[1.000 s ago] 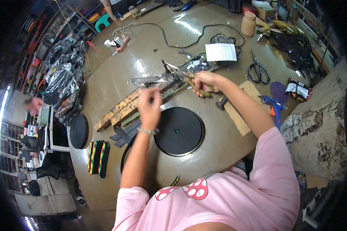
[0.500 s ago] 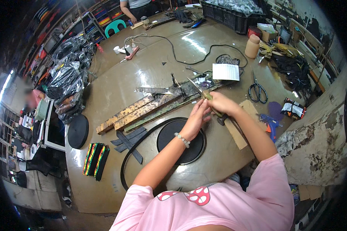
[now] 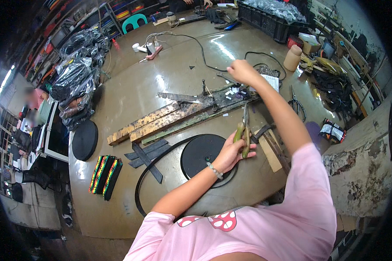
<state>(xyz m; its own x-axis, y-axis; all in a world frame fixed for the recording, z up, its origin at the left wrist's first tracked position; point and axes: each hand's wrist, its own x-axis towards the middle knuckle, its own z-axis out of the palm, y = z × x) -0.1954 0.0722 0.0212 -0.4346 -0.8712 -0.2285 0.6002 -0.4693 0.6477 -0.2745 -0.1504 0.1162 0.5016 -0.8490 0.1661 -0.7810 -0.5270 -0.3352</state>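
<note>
Two hands work above a black webbing roll [image 3: 204, 156]: the left hand [image 3: 232, 153] grips green-handled scissors [image 3: 244, 132] just beside it; the right hand [image 3: 241, 71], fingers closed, is raised well beyond.

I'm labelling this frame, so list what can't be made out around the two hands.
- Head view: right hand is closed with its back to the camera; anything pinched in it is hidden.
- Scissors: handles covered by left hand; blade tips blend into the cluttered wooden boards.
- Small white scraps: too small to identify.
</note>
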